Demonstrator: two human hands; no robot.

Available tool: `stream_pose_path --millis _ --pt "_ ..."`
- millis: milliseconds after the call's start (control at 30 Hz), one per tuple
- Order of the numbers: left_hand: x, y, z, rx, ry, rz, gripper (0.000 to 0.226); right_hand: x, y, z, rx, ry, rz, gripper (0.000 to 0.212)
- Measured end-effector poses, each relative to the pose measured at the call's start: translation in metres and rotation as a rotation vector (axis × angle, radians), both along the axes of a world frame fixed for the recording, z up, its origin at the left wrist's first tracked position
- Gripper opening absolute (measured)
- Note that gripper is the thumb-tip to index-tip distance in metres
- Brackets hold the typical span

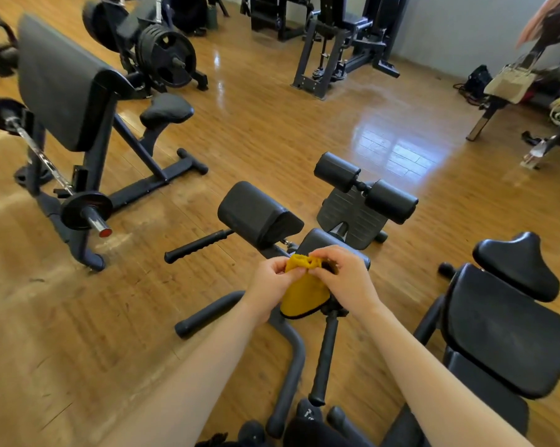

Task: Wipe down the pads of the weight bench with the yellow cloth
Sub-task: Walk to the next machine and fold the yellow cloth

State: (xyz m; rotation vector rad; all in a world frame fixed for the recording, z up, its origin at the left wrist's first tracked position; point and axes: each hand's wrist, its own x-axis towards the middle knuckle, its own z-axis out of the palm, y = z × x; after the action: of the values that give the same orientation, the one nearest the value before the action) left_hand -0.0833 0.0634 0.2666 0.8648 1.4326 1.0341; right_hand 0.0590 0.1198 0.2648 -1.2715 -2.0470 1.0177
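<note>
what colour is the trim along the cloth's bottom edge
Black, edging the yellow cloth; the head view shows it.

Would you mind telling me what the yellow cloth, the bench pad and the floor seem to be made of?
Yellow cloth: soft knitted or microfibre-like fabric, judging by its nubby, matte surface; both hands pinch it. Bench pad: probably foam under black vinyl or leatherette, smooth with a dull sheen. Floor: wood or wood-look planks, glossy, with visible grain and window reflections.
</note>
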Motion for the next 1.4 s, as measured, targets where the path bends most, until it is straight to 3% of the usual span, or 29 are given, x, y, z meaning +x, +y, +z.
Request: stream_pose_path --millis 200,267,400,600,867,1033,1133,1233,1300,1400 --pt "-0.012 0.002 0.001 -0.281 -0.649 -0.211 0.057 0.005 -0.002 0.008 0.039 -0.119 0.114 0.024" --pt "-0.01 0.003 0.002 -0.353 -0.587 -0.199 0.053 0.007 -0.005 0.01 0.019 -0.106 0.14 0.022" --pt "-0.001 0.004 -0.002 -0.317 -0.438 -0.19 0.034 0.014 -0.008 0.014 0.044 0.052 0.121 0.018" --pt "0.006 0.006 -0.006 -0.153 -0.341 -0.09 0.039 0.032 -0.006 0.015 -0.006 0.119 0.063 0.015" --pt "0.008 0.003 0.003 -0.082 -0.212 -0.225 0.032 0.028 -0.003 0.015 -0.09 0.193 -0.036 0.016" --pt "0.009 -0.001 0.002 -0.079 -0.179 -0.218 0.037 0.025 -0.007 0.004 -0.569 0.465 -0.065 0.007" --pt "0.007 -0.005 -0.001 -0.122 -0.264 -0.204 0.046 0.023 -0.009 0.002 -0.606 0.457 -0.113 0.015" --pt "0.007 -0.01 -0.004 -0.053 -0.164 -0.206 0.038 0.027 -0.006 -0.001 -0.532 0.407 -0.181 0.03" --pt "0.009 -0.01 -0.005 -0.031 -0.079 -0.1 0.025 0.031 -0.006 -0.004 -0.477 0.365 -0.18 0.024" --pt "0.012 -0.007 -0.009 -0.059 -0.037 0.053 0.024 0.037 -0.008 -0.01 -0.52 0.334 -0.132 0.017"
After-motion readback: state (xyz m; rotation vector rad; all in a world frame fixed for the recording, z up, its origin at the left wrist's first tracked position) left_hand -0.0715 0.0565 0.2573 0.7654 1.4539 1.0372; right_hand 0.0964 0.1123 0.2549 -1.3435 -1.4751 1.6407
